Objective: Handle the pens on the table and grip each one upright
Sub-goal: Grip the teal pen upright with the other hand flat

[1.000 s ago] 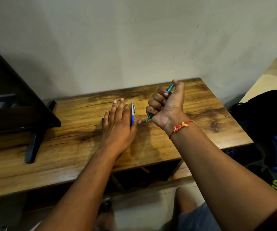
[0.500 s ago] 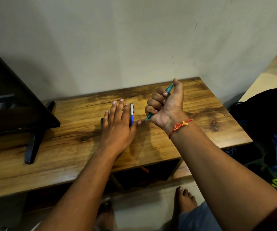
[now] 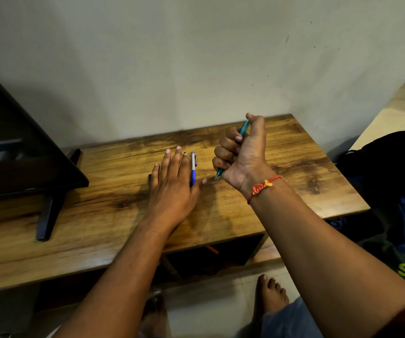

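Observation:
My right hand (image 3: 241,153) is a fist around a teal pen (image 3: 243,126), held above the wooden table (image 3: 294,162). The pen stands tilted, its top by my thumb and its tip poking out below my little finger. My left hand (image 3: 172,181) lies flat on the table, palm down, fingers apart. A blue and white pen (image 3: 193,168) lies on the wood between its index finger and thumb. A dark pen end (image 3: 149,178) shows at the hand's left edge; most of that pen is hidden under the hand.
A black screen on a stand (image 3: 50,211) fills the left of the table. A wall runs behind the table. A dark bag (image 3: 391,172) sits to the right on the floor. My bare feet (image 3: 269,296) are below the table's front edge.
My right hand with the teal pen has risen slightly and turned a little. The left hand stays flat on the table.

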